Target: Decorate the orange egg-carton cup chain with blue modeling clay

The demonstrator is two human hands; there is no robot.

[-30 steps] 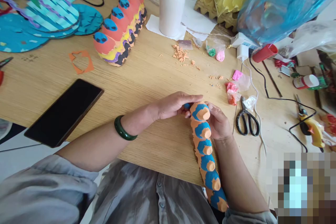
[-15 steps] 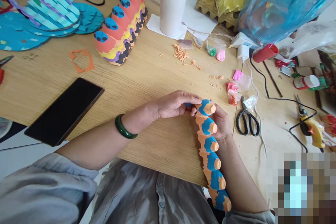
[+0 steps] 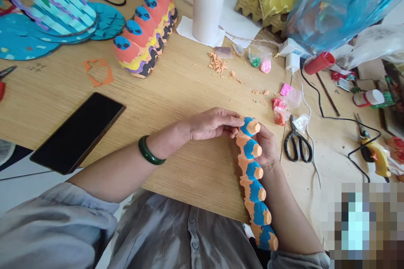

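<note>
I hold a long orange egg-carton strip with blue clay bands round its cones; it runs from my lap up to the table edge. My right hand cups its far end from behind, fingers curled round it. My left hand, with a green bangle at the wrist, has its fingers pressed together against the side of the top cone. A small bit of blue shows under those fingertips.
A black phone lies to the left. Behind stand a red, yellow and black carton caterpillar and a white bottle. To the right lie scissors, clay bags, cables, a glue gun and a blue plastic bag.
The carton strip has rolled to the right, so its cones now point rightwards instead of up. My left fingers have stayed pressed on the top cone.
</note>
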